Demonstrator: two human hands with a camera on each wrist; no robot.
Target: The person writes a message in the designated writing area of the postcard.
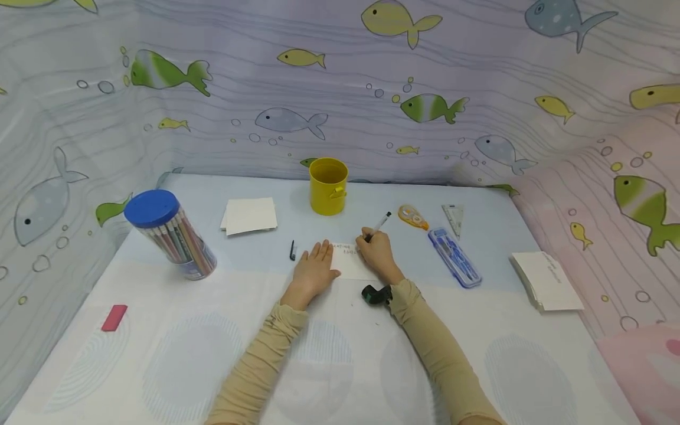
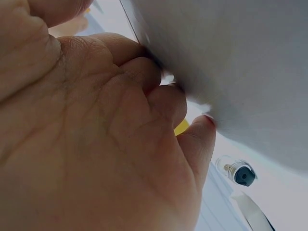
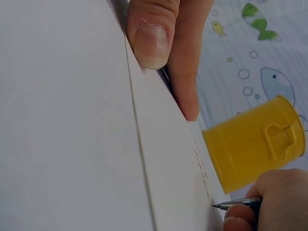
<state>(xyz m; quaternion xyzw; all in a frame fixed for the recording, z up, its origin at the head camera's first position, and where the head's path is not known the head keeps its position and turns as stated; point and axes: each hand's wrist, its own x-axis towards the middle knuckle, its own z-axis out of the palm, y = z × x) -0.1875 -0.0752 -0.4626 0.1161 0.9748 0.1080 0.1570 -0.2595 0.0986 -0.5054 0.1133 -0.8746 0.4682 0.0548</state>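
Note:
A white card point(image 1: 353, 270) with rows of small handwriting lies on the table in front of the person. The left hand point(image 1: 313, 273) rests flat on the card's left part, fingers stretched out. In the right hand point(image 1: 380, 255) a pen point(image 1: 383, 220) is pinched, its upper end pointing up and right. The right wrist view shows the pen tip point(image 3: 216, 206) at the card's surface, by the end of a written line. A black pen cap point(image 1: 293, 250) lies just left of the left hand; in the left wrist view its open end shows.
Behind the card stands a yellow bucket point(image 1: 328, 188). Around lie a card stack point(image 1: 249, 216), a pencil jar point(image 1: 172, 236), a red block point(image 1: 114, 318), a correction tape point(image 1: 412, 217), a set square point(image 1: 454, 220), a blue case point(image 1: 454, 258) and another card stack point(image 1: 547, 281).

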